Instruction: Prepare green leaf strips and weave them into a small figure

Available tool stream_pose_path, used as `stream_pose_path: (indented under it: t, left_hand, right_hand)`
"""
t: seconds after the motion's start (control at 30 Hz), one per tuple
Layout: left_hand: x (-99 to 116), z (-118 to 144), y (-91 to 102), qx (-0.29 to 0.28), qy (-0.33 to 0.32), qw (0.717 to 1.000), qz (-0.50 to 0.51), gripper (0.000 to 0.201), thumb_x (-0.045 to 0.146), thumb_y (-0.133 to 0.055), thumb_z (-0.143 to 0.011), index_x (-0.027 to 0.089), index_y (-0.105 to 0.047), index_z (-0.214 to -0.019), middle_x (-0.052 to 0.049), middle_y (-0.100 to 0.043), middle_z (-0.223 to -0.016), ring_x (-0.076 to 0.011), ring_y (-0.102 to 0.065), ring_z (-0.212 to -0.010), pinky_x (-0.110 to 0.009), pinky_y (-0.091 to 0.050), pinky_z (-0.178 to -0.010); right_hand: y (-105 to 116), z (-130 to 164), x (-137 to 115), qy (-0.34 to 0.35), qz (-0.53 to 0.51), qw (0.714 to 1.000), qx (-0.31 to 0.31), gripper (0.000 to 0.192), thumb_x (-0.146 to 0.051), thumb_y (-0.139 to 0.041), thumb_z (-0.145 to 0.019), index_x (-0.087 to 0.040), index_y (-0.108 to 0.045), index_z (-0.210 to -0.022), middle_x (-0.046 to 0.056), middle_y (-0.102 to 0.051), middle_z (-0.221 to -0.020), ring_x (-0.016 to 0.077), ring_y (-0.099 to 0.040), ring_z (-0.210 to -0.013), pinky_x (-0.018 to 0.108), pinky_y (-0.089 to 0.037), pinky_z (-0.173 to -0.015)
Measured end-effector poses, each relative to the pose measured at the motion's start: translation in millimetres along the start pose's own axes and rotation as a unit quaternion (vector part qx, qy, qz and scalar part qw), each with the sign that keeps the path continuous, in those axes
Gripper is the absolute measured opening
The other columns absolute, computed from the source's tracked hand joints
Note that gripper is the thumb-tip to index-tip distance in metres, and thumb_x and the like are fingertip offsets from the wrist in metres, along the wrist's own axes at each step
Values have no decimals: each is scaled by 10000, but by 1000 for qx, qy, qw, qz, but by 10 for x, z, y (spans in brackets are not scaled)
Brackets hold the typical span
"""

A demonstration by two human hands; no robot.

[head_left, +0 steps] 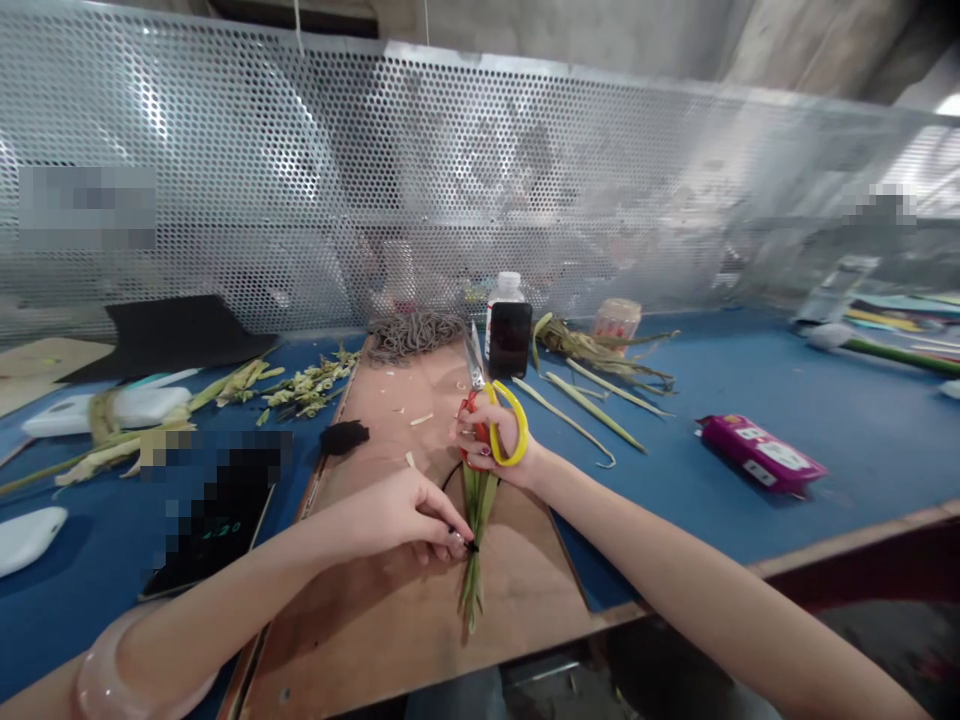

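My right hand (487, 432) is closed around a pair of scissors (511, 425) with red and yellow handles; the metal blades point away from me. Below that hand runs a bundle of green leaf strips (472, 585), bound partway with thin black cord (472, 546). My left hand (420, 515) pinches at the tied spot, thumb and forefinger together. Whether the right fingers also touch the bundle's upper end is hidden. Both hands are over a brown wooden board (360, 580).
A black phone stands upright before a white bottle (508, 282), near a heap of grey cord (416, 338). Leaf strips (596, 410) and a purple packet (761, 455) lie to the right. Leftward are a dark phone (217, 530) and dried stems. A perforated metal screen (480, 180) closes the back.
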State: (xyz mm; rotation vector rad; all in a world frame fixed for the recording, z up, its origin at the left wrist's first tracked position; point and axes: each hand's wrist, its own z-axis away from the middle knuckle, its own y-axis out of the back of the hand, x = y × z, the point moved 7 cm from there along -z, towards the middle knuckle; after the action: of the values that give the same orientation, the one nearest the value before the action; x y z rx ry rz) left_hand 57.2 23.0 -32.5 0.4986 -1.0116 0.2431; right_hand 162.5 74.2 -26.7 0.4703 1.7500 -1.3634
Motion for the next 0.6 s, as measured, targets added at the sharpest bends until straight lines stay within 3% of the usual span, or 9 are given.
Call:
stream_pose_path:
  t: [0.17,0.37,0.6]
  left_hand:
    - [80,40,-23,-40,-38,997,-48,215,317,-648,-733,210,-746,-892,-38,-740,-834,-145,-652,-723,-193,-479,-629]
    - [82,76,-35,-57,-16,998,-34,330,458,-567,-800,202,-746,-908,-69,-740,-904,-171,-663,-799,-219,-493,-680]
    - [70,38,-36,-36,-12,997,-63,249,343,-687,-698,188,-743,-885,-46,-742,-806,-160,-656,-710,-205,-472,-605]
  right_hand:
    - [7,3,0,0,0,1000,5,83,-186,-548,-637,-179,-473,-672,16,-635,-683,43,-267,-382,162,-130,-324]
    - [25,-3,4,-3,3,1000,11,116,-202,-568,-632,-177,-455,-642,10,-613,-658,40,-271,-381,159,-138,-321]
    - [33,-9,17,-9,7,1000,16,119,-209,-561,-636,-184,-444,-643,-8,-579,-613,42,-270,-376,156,-134,-319]
